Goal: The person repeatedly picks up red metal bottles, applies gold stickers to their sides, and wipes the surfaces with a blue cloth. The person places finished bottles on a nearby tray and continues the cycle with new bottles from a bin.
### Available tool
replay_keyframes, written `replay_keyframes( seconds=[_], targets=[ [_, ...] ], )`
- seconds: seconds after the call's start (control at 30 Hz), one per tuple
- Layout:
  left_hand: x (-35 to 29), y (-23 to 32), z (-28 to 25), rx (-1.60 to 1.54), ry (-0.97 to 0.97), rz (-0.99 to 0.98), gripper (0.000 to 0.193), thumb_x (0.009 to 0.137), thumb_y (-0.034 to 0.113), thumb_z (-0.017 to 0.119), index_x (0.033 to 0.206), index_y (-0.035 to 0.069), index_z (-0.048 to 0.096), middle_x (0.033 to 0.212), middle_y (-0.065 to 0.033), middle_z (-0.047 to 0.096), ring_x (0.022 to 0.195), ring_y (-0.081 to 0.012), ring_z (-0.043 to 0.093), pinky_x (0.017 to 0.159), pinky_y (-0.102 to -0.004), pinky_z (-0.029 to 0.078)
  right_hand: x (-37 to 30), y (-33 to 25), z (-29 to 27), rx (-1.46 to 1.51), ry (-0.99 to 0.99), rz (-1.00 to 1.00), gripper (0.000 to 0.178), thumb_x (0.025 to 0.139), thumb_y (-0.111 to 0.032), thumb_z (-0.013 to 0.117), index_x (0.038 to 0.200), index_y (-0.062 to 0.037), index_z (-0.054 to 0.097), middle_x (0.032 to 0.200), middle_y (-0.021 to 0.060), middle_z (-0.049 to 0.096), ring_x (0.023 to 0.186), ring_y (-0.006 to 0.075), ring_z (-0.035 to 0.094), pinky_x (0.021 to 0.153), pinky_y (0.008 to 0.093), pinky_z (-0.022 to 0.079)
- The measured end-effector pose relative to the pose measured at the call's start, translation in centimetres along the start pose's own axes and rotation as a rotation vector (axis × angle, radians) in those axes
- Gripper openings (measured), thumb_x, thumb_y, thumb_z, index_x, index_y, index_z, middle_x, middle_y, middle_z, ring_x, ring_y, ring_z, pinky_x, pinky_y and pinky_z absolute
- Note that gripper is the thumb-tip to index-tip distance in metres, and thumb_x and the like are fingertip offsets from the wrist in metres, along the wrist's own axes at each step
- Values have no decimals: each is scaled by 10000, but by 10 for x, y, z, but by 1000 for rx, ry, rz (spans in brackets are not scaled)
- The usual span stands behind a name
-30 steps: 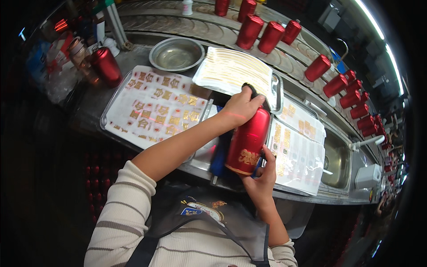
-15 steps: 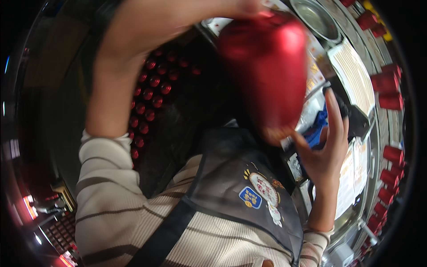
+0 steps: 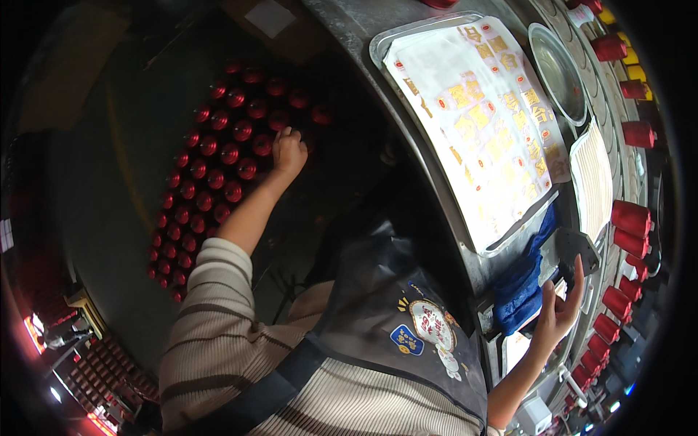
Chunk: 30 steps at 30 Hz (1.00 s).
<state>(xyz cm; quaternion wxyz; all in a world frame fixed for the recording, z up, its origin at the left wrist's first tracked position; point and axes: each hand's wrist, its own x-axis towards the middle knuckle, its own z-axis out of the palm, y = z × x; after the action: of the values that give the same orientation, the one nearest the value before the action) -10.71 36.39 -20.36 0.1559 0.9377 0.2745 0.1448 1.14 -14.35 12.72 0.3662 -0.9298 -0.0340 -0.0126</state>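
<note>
head view, steeply down, leftward tilt

Red cans (image 3: 231, 167), round glossy tops up, packed upright in tight diagonal rows. Massed in the upper left of the frame, low in the dark space beside the table edge, running from upper centre down toward the left middle. One red can (image 3: 280, 143) at the block's right edge under the closed fingers of the left hand (image 3: 289, 151), standing level with its neighbours and touching them. Dark grey block (image 3: 574, 251), angular and flat-faced, at the right middle of the frame, tilted, just above the right hand (image 3: 558, 309), open fingertips against its lower edge. Blue cloth (image 3: 525, 276) bunched just left of that block, hanging over the table rim.
</note>
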Motion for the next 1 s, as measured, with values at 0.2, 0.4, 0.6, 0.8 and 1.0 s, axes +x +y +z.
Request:
replay_keyframes(
  seconds=[0.2, 0.4, 0.6, 0.8, 1.0],
  targets=[
    [2, -10, 130, 22, -65, 171, 212, 838, 244, 659, 962, 77, 700, 934, -143, 697, 919, -332, 659, 789, -439, 531, -7, -2, 7, -65, 60, 109, 616, 877, -34, 663, 1461, -65, 466, 1425, 94, 549, 489, -24, 354, 440, 143, 245],
    [29, 27, 146, -40, -343, 81, 276, 881, 270, 635, 1070, 77, 689, 974, -169, 689, 913, -341, 663, 789, -455, 535, -8, -20, 8, -158, 22, 129, 609, 887, -42, 666, 1459, -55, 459, 1405, 96, 559, 493, -21, 334, 438, 153, 228],
    [36, 23, 164, -194, -245, 44, 302, 901, 268, 608, 1116, 66, 678, 1055, -189, 668, 970, -342, 652, 828, -462, 526, -4, -39, 5, -192, -3, 182, 621, 883, 21, 628, 1470, -48, 438, 1358, 73, 579, 515, -31, 340, 456, 150, 221],
    [31, 10, 162, -69, -352, -43, 326, 911, 295, 583, 1127, 66, 669, 1070, -201, 653, 998, -345, 644, 871, -462, 514, 3, -39, 5, -174, -42, 172, 585, 899, -16, 628, 1454, -17, 442, 1453, 83, 530, 503, -29, 317, 459, 149, 219],
    [47, -24, 170, 308, -315, 52, 279, 959, 204, 530, 1171, 61, 643, 1162, -158, 639, 1048, -308, 641, 857, -423, 548, -2, -35, 2, -183, -48, 172, 561, 906, -39, 631, 1440, -12, 460, 1455, 85, 531, 492, -31, 317, 451, 148, 211]
  ],
)
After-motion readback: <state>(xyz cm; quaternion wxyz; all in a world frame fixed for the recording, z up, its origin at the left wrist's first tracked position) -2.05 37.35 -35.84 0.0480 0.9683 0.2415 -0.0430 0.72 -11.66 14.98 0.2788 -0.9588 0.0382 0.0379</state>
